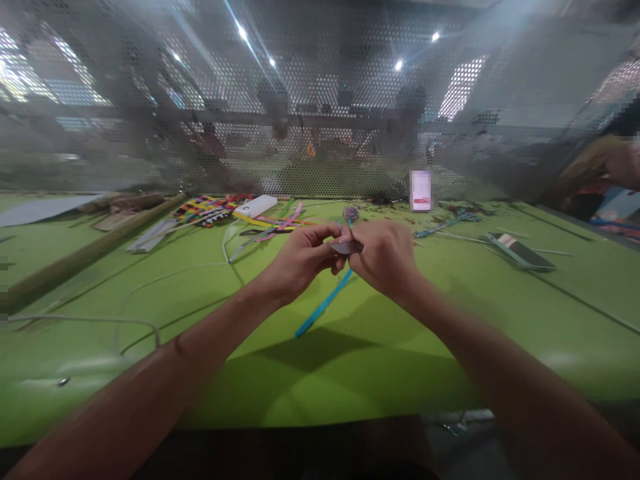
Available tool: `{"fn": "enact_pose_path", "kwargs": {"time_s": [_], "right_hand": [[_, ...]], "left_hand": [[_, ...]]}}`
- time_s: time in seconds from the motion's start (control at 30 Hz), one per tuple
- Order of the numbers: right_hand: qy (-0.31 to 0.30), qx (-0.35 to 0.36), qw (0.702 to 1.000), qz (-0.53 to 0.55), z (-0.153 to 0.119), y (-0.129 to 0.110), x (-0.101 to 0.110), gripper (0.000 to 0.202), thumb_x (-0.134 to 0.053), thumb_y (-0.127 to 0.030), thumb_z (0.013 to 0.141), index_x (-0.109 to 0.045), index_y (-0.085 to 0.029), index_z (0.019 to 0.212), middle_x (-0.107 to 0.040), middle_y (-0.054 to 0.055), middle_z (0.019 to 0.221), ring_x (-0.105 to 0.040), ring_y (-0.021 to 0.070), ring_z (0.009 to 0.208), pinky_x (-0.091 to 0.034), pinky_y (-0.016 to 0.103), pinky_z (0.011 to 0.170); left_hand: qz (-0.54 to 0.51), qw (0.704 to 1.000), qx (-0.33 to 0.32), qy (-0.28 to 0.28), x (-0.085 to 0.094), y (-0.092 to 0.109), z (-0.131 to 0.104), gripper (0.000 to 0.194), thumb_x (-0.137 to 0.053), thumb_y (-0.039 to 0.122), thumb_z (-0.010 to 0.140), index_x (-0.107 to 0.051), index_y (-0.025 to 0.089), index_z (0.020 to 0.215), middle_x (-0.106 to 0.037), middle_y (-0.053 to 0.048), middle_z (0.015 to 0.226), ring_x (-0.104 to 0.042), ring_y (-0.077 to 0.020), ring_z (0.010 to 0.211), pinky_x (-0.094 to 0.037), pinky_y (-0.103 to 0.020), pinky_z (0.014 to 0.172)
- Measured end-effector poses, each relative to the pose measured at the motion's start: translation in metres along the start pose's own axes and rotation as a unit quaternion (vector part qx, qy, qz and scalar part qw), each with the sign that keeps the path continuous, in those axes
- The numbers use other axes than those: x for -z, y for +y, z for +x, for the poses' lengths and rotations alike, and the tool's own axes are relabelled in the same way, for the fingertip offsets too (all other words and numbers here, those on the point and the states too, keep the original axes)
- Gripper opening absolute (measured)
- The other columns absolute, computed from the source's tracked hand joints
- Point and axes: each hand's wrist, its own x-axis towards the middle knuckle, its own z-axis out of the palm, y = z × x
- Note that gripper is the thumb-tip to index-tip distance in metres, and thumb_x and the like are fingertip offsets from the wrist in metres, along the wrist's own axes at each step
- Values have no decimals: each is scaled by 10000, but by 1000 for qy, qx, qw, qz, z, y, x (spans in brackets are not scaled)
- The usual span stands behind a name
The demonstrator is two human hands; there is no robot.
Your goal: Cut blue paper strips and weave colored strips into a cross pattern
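Over the middle of the green table my two hands meet, fingers almost touching. My left hand is closed in a pinch, with thumb and forefinger at a blue strip that is partly hidden between the hands. Below them hangs the lower part of that blue strip, slanting down to the left. My right hand is closed around a small flat grey blade, whose tip points toward my left fingers. Just above the hands shows a fuzzy greyish-purple ball, with thin light-blue ends beneath it.
Several colourful woven strips lie at the back left, beside a white case. A wooden pole crosses the left side. Against the mesh panel stands a lit phone. Another phone-like device lies right. A person sits far right.
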Motion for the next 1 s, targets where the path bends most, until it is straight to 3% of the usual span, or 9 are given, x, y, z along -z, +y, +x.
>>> {"fn": "enact_pose_path", "kwargs": {"time_s": [0.2, 0.37, 0.8, 1.0], "right_hand": [[0, -19, 1000, -3, 0, -5, 2, 268, -550, -244, 833, -567, -193, 570, -486, 9, 527, -336, 126, 521, -189, 319, 584], [-35, -38, 999, -5, 1, -9, 6, 281, -529, -238, 848, -645, -175, 600, -569, 29, 563, -390, 127, 540, -197, 312, 585], [-16, -25, 1000, 4, 1, -4, 3, 266, -579, -244, 841, -596, -188, 582, -535, 22, 544, -376, 120, 519, -196, 311, 568], [-38, -37, 999, -1, 2, -6, 4, 277, -563, -267, 850, -635, -179, 598, -568, 39, 564, -388, 127, 535, -202, 312, 577]], "left_hand": [[-20, 1000, -12, -9, 0, -2, 1, 344, -948, 343, 670, -695, 136, 776, -603, 24, 664, -538, -54, 521, -423, -175, 517], [-26, 1000, -11, -10, 0, -1, 1, 360, -954, 353, 661, -695, 133, 779, -609, 23, 670, -538, -55, 519, -418, -179, 513], [-46, 999, -9, -19, 1, -2, 0, 323, -944, 330, 686, -721, 126, 800, -617, 18, 682, -540, -52, 521, -399, -176, 514], [-40, 999, -10, -16, 1, -2, 1, 337, -955, 348, 666, -721, 133, 779, -614, 18, 677, -534, -53, 521, -405, -181, 516]]}}
